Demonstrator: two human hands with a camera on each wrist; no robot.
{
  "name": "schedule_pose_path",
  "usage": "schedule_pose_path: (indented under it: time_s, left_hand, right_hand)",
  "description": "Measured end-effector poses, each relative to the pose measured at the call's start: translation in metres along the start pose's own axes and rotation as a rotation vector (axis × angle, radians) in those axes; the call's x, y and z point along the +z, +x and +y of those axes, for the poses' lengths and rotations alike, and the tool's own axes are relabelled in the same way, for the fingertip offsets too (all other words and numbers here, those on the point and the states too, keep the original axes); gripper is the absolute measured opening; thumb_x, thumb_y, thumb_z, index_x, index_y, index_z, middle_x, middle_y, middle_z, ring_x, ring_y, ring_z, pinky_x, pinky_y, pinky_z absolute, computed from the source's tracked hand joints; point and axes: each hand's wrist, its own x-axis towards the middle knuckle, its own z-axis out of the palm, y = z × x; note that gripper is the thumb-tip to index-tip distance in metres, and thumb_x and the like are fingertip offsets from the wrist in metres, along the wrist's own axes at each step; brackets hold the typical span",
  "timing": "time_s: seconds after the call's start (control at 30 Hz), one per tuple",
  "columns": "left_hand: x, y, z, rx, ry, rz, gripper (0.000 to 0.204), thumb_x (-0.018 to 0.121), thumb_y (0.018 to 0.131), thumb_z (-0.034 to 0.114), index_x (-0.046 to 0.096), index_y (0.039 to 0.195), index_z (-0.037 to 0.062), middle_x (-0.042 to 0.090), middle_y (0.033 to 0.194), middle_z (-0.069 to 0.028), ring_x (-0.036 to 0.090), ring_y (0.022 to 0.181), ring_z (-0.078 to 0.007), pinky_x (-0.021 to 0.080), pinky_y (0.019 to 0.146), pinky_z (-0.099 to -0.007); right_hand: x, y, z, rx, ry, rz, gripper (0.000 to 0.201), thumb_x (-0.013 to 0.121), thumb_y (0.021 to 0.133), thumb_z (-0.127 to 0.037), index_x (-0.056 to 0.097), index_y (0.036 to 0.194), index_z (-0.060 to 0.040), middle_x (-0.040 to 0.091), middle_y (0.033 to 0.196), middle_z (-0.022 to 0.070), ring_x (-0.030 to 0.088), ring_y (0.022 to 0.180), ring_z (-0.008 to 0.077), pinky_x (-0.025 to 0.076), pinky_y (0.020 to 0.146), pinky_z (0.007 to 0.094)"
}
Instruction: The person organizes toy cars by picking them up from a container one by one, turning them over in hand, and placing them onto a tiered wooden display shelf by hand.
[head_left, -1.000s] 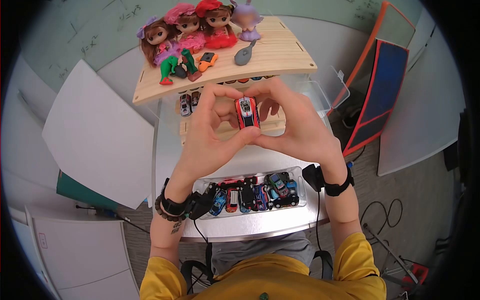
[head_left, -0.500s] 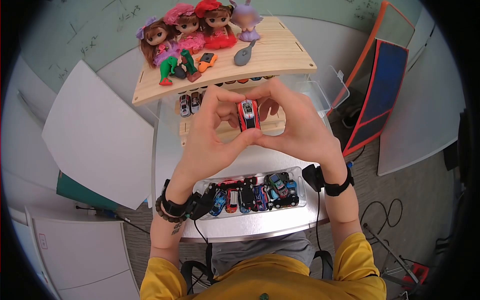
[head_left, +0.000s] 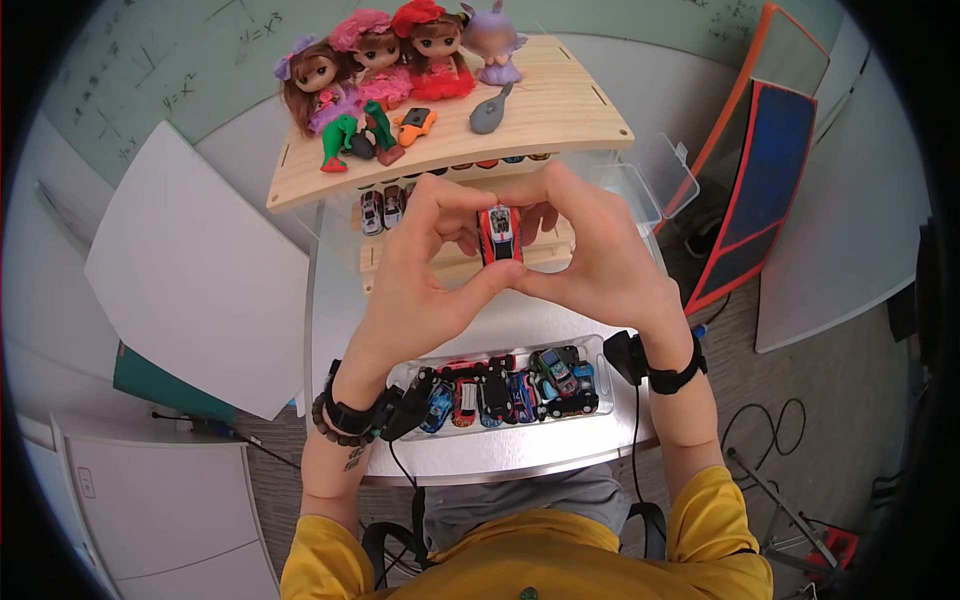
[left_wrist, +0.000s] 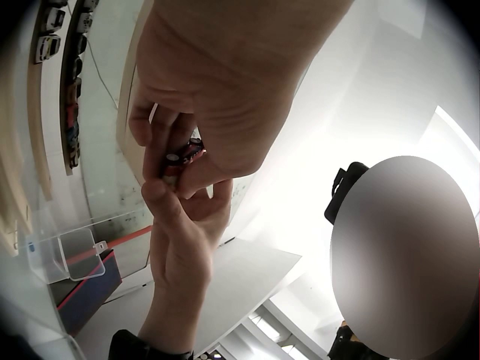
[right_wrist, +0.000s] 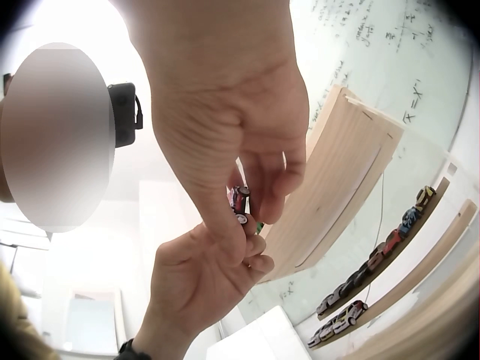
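Observation:
A small red toy car (head_left: 501,233) with a white-and-black top is held up between both hands above the table. My left hand (head_left: 420,275) grips it from the left, index finger at its far end and thumb at its near end. On the other side my right hand (head_left: 605,245) pinches it too, the two thumb tips meeting below it. In the left wrist view the toy car (left_wrist: 191,152) shows a wheel between the fingers; in the right wrist view the toy car (right_wrist: 239,199) is partly hidden by fingers. Below the hands, a clear tray (head_left: 604,395) holds several toy cars (head_left: 495,395).
Behind the hands stands a wooden shelf (head_left: 560,110) with several dolls (head_left: 440,65), small figures (head_left: 378,130) and a grey teardrop-shaped thing (head_left: 490,112) on top. White toy cars (head_left: 372,212) line a lower tier. A clear open bin (head_left: 640,195) is at the right.
The toy car has shifted slightly right and toward the body, and its near end looks tipped a little away from view. Both hands keep their grip and barely move.

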Motion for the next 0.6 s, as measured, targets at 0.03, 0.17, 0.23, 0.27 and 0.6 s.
schedule_pose_path:
  time_s: [0.03, 0.17, 0.23, 0.27, 0.6]
  left_hand:
    - [-0.0001, -0.0001, -0.0005, 0.0, 0.0, 0.0, 0.056, 0.086, 0.085, 0.003, 0.051, 0.128, 0.0058, 0.066, 0.115, -0.0078, 0.068, 0.106, -0.0171, 0.053, 0.094, -0.0361]
    - [0.0, -0.0005, -0.0009, 0.013, 0.002, -0.004, 0.056, 0.086, 0.085, 0.002, 0.051, 0.129, 0.0063, 0.065, 0.115, -0.0071, 0.068, 0.106, -0.0168, 0.053, 0.093, -0.0353]
    - [0.0001, -0.0006, -0.0007, 0.013, 0.004, -0.003, 0.056, 0.086, 0.085, 0.002, 0.051, 0.129, 0.0066, 0.064, 0.116, -0.0068, 0.068, 0.106, -0.0167, 0.053, 0.092, -0.035]
    - [0.0, -0.0006, -0.0008, 0.018, 0.007, -0.005, 0.057, 0.086, 0.085, 0.001, 0.051, 0.13, 0.0068, 0.064, 0.116, -0.0067, 0.068, 0.106, -0.0167, 0.053, 0.091, -0.0347]
    - [0.0049, 0.0002, -0.0021, 0.049, -0.019, 0.054, 0.052, 0.084, 0.086, 0.004, 0.055, 0.129, 0.0039, 0.067, 0.112, -0.0064, 0.068, 0.099, -0.0129, 0.051, 0.083, -0.0292]
  right_hand:
    - [0.0002, -0.0002, 0.0005, 0.0, -0.002, 0.001, 0.048, 0.085, 0.073, -0.001, 0.06, 0.113, -0.0021, 0.066, 0.098, 0.0107, 0.065, 0.08, 0.0258, 0.055, 0.073, 0.0363]
    - [0.0006, -0.0002, 0.0008, -0.008, -0.009, 0.003, 0.048, 0.085, 0.073, 0.0, 0.059, 0.113, -0.002, 0.067, 0.1, 0.0109, 0.065, 0.081, 0.026, 0.056, 0.073, 0.0365]
    - [0.0007, -0.0002, 0.0004, -0.008, -0.013, 0.007, 0.047, 0.085, 0.073, -0.001, 0.058, 0.111, -0.0019, 0.068, 0.101, 0.0113, 0.066, 0.081, 0.0263, 0.056, 0.073, 0.0367]
    - [0.0006, -0.0002, 0.0, -0.008, -0.013, 0.007, 0.047, 0.085, 0.073, -0.001, 0.058, 0.111, -0.0019, 0.068, 0.101, 0.0113, 0.066, 0.081, 0.0263, 0.056, 0.073, 0.0367]
    - [0.0009, -0.0001, 0.0003, -0.012, -0.027, 0.013, 0.046, 0.085, 0.073, -0.001, 0.056, 0.109, -0.0016, 0.068, 0.101, 0.0116, 0.066, 0.08, 0.0265, 0.056, 0.072, 0.0367]
